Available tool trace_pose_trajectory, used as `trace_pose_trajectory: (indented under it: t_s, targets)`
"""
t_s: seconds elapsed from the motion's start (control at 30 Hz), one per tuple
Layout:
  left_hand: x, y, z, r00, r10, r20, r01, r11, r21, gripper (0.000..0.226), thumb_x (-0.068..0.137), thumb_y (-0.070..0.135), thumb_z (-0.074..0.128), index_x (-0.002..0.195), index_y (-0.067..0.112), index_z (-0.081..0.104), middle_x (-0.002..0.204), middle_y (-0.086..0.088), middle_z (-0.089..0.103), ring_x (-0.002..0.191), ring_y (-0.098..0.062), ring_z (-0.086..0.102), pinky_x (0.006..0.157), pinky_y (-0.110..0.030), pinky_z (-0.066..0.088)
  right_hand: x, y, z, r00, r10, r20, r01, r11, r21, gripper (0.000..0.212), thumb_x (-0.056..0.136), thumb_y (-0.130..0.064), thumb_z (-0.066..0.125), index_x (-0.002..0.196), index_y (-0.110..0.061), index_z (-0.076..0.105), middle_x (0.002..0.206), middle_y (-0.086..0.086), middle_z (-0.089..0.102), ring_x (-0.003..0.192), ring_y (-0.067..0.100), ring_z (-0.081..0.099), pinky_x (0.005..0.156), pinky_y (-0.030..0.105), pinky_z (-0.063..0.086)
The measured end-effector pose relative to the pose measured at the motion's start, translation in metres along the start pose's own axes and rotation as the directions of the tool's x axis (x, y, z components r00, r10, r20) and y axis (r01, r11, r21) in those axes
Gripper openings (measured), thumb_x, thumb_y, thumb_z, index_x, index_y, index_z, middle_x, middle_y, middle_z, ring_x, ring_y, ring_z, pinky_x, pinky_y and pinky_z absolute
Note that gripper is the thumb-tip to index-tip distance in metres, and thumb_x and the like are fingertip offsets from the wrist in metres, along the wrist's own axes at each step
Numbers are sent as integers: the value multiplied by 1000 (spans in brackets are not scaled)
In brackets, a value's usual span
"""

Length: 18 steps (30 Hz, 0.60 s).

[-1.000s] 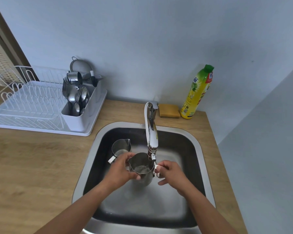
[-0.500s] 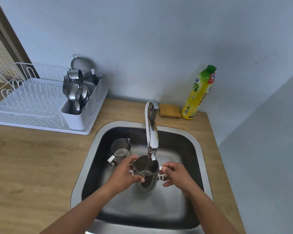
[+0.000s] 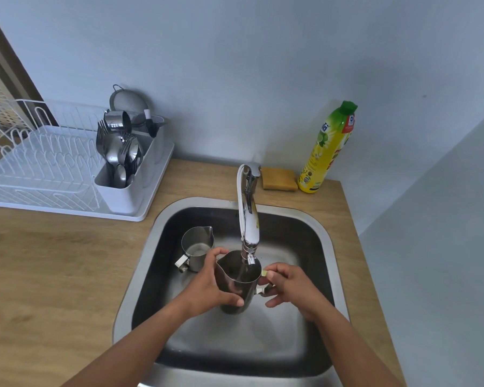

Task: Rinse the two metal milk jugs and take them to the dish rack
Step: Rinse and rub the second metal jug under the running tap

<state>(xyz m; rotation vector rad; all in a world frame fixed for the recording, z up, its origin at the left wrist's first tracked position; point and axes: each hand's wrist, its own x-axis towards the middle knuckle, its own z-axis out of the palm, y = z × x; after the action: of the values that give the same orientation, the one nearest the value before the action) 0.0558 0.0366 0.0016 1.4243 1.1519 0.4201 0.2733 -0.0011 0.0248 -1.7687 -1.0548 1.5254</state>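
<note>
Head view: left hand [image 3: 204, 289] and right hand [image 3: 288, 286] are clamping the jug [image 3: 236, 283] under the tap [image 3: 248, 219]; wet steel risks slipping, striking the second jug [image 3: 197, 248] beyond the left hand.

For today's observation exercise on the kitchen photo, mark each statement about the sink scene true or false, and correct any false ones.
1. Both hands hold one milk jug under the tap. True: the left hand grips the body of the held jug, the right hand its handle side, below the tap.
2. The second jug is already in the dish rack. False: the second jug stands upright in the sink, left of the held one.
3. A sponge lies between the tap and the soap bottle. True: the sponge sits beside the yellow bottle.
4. The dish rack is right of the sink. False: the dish rack is on the left.
</note>
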Motion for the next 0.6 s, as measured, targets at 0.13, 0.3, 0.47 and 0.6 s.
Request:
trace_pose_trajectory:
  t_s: [0.13, 0.3, 0.47, 0.6]
  targets:
    - [4, 3, 3, 999, -18, -29, 16, 998, -55, 93, 58, 17, 92, 128, 39, 36, 117, 16, 57, 108, 4, 52, 89, -19, 41, 6, -18, -13, 999, 21, 34, -15, 987, -162, 17, 96, -23, 59, 105, -10, 66, 102, 9, 72, 85, 24, 68, 70, 32, 58]
    - [7, 7, 3, 998, -49, -24, 49, 998, -26, 89, 59, 19, 91, 129, 37, 39, 114, 14, 58, 100, 6, 52, 79, -14, 42, 32, -77, -28, 948, -289, -135, 217, 894, -392, 27, 93, -32, 62, 117, -21, 62, 122, -2, 64, 113, 16, 59, 88, 28, 45]
    - [4, 2, 7, 992, -128, 22, 128, 991, -40, 74, 60, 23, 91, 121, 25, 49, 109, 3, 63, 98, -6, 59, 79, -19, 49, 62, -137, -26, 824, -556, -107, 346, 644, -682, 46, 101, -31, 46, 144, -17, 40, 155, 2, 37, 144, 18, 31, 114, 40, 31]
    - [1, -1, 9, 977, -214, 12, 214, 970, -115, 53, 61, 33, 89, 88, 14, 48, 90, -5, 66, 83, -15, 64, 79, -32, 53, 86, -150, -21, 856, -516, 30, 294, 437, -850, 57, 103, -41, 34, 154, -20, 22, 164, -2, 15, 152, 14, 5, 120, 48, 20]
